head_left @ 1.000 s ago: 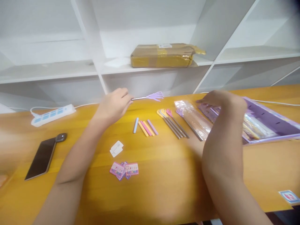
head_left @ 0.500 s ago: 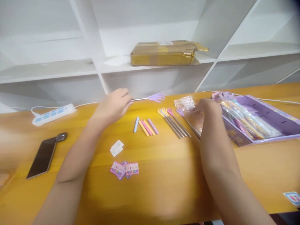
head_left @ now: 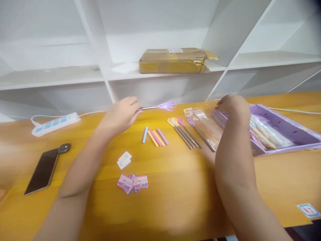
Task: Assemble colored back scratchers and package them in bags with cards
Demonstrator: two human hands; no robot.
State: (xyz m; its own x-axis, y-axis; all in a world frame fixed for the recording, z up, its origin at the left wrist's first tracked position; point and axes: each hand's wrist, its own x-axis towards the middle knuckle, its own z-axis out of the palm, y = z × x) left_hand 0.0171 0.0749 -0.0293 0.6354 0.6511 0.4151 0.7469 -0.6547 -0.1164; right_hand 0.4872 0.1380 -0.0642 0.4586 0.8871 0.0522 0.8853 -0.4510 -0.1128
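Note:
My left hand [head_left: 125, 112] is closed around the metal rod of a back scratcher [head_left: 167, 105] with a purple claw head, held above the table's far side. To its right, several back scratchers [head_left: 187, 134] with yellow, blue, pink and purple heads lie side by side. My right hand [head_left: 232, 105] is raised at the purple box's left end with its fingers curled in. Faint clear film shows by those fingertips; what they grip is unclear. Clear plastic bags [head_left: 207, 124] lie left of this hand. Several coloured tubes [head_left: 156, 137] rest mid-table.
The open purple box [head_left: 296, 115] at right holds wrapped items [head_left: 268, 134]. Pink cards [head_left: 132, 183] and white cards [head_left: 124, 160] lie nearer. At left are a power strip [head_left: 56, 124], a phone [head_left: 42, 170] and a black mouse-like object [head_left: 64, 148]. A taped carton [head_left: 173, 62] sits on the shelf.
My right hand has moved right and up from the plastic bags to the box's edge, uncovering more of the bags. My left hand still holds the back scratcher in nearly the same place.

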